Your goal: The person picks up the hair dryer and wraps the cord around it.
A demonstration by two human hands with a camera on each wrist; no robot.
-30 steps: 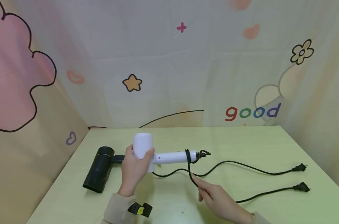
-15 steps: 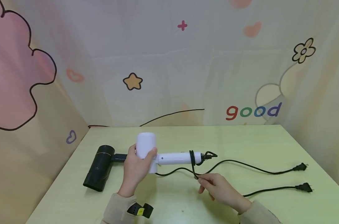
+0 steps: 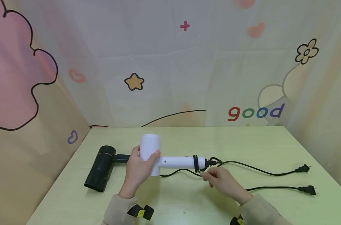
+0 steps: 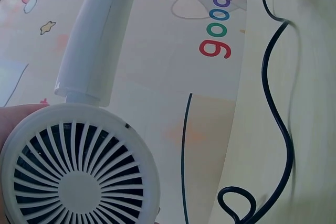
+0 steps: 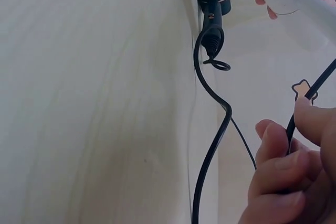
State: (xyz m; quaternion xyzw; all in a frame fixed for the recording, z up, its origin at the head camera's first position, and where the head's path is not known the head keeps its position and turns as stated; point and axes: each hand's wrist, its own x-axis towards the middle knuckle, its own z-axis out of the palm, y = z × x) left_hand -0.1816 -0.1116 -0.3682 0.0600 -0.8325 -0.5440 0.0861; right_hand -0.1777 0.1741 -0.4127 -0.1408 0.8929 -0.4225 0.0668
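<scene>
My left hand grips a white hair dryer by its barrel, above the table, with the handle pointing right. Its round slotted grille faces the left wrist camera. Black cord is wound in several turns around the handle's end. Just below those turns, my right hand pinches the cord between thumb and fingers. In the right wrist view, the cord runs taut from thumb and fingers toward the upper right. A black hair dryer lies on the table left of my left hand.
Two black plugs, an upper plug and a lower plug, lie at the right of the pale table. The black dryer's cord snakes across the tabletop behind my right hand. A printed curtain closes the back.
The white hair dryer has shifted a little right in my left hand. My right hand has moved up and right with the cord, and the turns on the handle look thicker.
</scene>
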